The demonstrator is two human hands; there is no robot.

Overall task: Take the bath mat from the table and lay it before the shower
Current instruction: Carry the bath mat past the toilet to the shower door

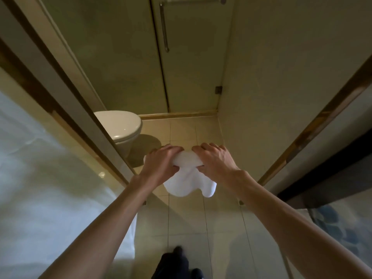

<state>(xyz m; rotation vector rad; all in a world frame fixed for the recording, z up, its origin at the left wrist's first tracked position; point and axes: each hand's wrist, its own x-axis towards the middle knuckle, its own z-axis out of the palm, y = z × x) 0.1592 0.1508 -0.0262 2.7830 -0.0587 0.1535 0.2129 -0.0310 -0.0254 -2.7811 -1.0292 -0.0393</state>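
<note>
A white bath mat hangs bunched in front of me, held up over the tiled floor at the bathroom doorway. My left hand grips its top edge on the left. My right hand grips the same edge on the right, close beside the left. The mat's lower folds droop between my wrists. Straight ahead stands the glass shower door with a long metal handle, and a low raised sill runs along its foot.
A white toilet with its lid down stands left of the floor strip before the shower. Door frames flank me on both sides. A plain wall bounds the right. My dark-clad leg and shoe show below on beige tiles.
</note>
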